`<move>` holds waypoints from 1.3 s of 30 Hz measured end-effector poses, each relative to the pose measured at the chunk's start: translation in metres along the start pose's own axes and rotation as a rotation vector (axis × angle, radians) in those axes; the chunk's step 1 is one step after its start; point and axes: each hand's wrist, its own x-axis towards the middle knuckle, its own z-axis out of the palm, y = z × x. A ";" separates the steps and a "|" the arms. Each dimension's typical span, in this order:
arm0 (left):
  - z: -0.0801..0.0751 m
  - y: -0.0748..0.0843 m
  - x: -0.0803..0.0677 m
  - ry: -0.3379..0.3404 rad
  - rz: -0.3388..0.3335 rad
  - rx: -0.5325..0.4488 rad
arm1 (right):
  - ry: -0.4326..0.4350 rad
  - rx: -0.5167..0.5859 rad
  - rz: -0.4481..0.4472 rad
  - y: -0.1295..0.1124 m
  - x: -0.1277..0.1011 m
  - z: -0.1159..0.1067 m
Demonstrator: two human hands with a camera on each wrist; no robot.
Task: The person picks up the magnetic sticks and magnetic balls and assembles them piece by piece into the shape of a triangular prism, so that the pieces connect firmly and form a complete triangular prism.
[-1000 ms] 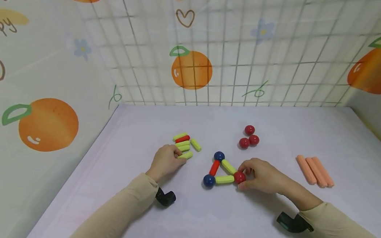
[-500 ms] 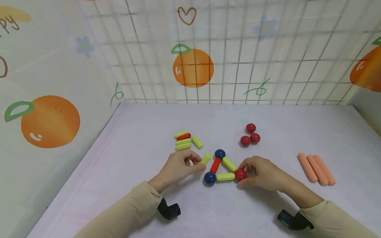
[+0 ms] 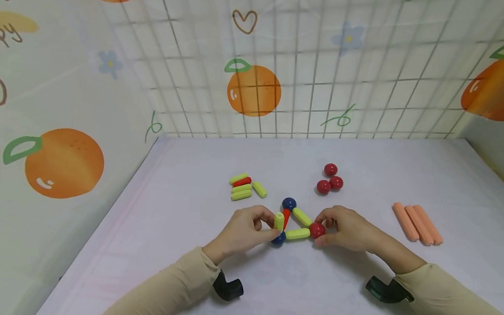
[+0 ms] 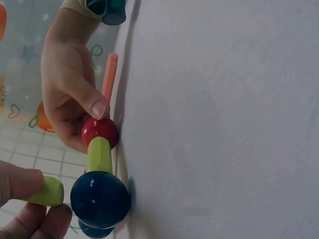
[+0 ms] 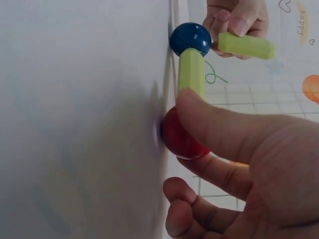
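Once tilted, green stick [image 3: 279, 221] now upright.

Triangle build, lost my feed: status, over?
Left hand pinches yellow-green rod upright above near blue ball. Right hand grips red ball. Nothing in the way.

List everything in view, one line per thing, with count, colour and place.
triangle: 1, two blue balls, one red ball, red and yellow-green rods, table centre
held rod: 1, yellow-green, upright at the triangle's near blue ball
loose rods: 5, four yellow-green, one red, left of centre
loose balls: 3, red, behind the triangle
long sticks: 3, salmon, right side
table: 1, pale lilac
left hand: pinches the held rod
right hand: grips the triangle's red ball
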 end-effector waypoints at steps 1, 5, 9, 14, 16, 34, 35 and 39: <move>0.000 0.000 0.000 -0.004 0.002 0.001 | -0.001 0.004 0.000 0.000 0.000 0.000; 0.002 0.001 -0.001 -0.010 -0.007 0.008 | -0.002 0.016 0.004 -0.001 0.001 0.000; 0.002 0.001 0.000 -0.013 -0.016 0.012 | 0.000 0.019 0.002 -0.002 0.001 -0.001; 0.003 -0.001 0.001 -0.021 0.006 0.030 | 0.012 0.010 0.002 -0.002 0.003 -0.003; 0.004 -0.003 0.001 -0.028 0.015 0.039 | 0.030 -0.004 0.018 -0.001 0.004 -0.004; -0.005 -0.011 0.030 0.023 0.050 0.415 | 0.148 0.010 0.133 0.000 0.011 -0.001; -0.004 -0.011 0.030 0.015 0.041 0.410 | 0.147 0.015 0.140 0.000 0.011 -0.001; -0.002 -0.011 0.029 0.052 0.015 0.406 | 0.149 0.016 0.139 0.001 0.010 -0.003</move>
